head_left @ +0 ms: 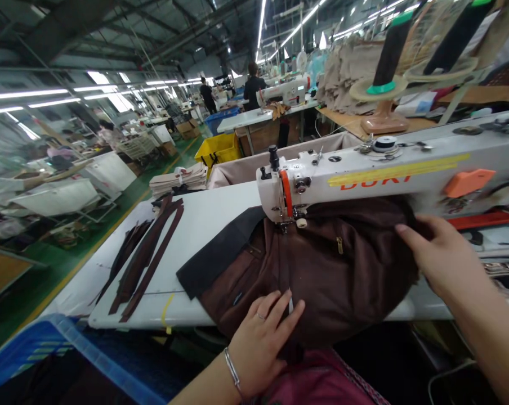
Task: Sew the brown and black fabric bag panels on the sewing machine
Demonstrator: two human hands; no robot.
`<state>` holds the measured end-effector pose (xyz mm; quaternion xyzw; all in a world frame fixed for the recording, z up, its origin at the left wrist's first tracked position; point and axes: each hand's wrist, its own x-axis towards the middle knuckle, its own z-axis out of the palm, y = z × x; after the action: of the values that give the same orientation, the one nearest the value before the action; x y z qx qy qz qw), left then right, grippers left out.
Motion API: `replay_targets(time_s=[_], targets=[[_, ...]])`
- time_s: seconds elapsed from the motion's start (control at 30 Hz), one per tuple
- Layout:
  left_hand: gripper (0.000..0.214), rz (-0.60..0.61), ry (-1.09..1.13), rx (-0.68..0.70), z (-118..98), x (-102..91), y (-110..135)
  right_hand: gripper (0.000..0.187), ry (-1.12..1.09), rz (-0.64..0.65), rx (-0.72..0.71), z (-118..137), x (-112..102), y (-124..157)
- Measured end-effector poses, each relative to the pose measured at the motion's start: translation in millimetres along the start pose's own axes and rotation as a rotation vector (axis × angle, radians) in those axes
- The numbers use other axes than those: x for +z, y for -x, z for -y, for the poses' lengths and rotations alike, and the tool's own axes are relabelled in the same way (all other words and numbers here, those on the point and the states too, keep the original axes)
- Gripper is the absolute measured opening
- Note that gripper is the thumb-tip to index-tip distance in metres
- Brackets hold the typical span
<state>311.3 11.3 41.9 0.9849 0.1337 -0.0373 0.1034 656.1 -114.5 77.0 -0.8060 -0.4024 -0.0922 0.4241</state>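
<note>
A dark brown fabric piece point(322, 270) with a brass zipper pull lies under the head of a white sewing machine point(364, 174), its needle end at the left. My left hand point(260, 334), wearing a ring and a bracelet, presses flat on the fabric's near edge by the table front. My right hand point(442, 256) rests on the fabric's right side beneath the machine arm, fingers stretched out. A black panel point(220, 253) sticks out from the fabric toward the left.
Several brown strips point(147, 256) lie on the white table point(204, 216) at left. A blue crate point(47, 349) sits below left, stacked fabric point(181, 180) and a yellow bin point(218, 149) behind. Thread cones point(387, 62) stand behind the machine. People work at far tables.
</note>
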Motion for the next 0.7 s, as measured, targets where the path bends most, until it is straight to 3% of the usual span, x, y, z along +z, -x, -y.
replay_targets(time_s=[0.07,0.1,0.17,0.23,0.33,0.43,0.53,0.7], targets=[[0.1,0.018,-0.043,0.057,7,2.1,7,0.057,0.053,-0.074,-0.119,21,-16,34],[0.096,0.014,-0.048,0.075,11,3.1,10,0.056,0.072,0.001,-0.339,33,-19,50],[0.087,-0.013,-0.033,0.083,17,3.2,12,0.059,0.121,0.311,-0.773,55,-15,76],[0.073,-0.071,0.044,0.072,20,-3.9,12,0.062,0.204,0.448,-0.953,67,0,91],[0.046,-0.248,0.326,-0.084,17,-35.4,10,0.063,0.269,0.427,-0.977,64,27,101],[0.035,-0.374,0.521,-0.303,7,-79.0,5,0.057,0.228,0.493,-0.993,53,36,108],[0.032,-0.244,0.448,-0.173,-1,-102.9,-6,0.053,0.207,0.569,-0.957,50,31,113],[0.029,0.034,0.322,-0.003,-3,-87.1,-30,0.051,0.172,0.641,-0.931,57,25,107]])
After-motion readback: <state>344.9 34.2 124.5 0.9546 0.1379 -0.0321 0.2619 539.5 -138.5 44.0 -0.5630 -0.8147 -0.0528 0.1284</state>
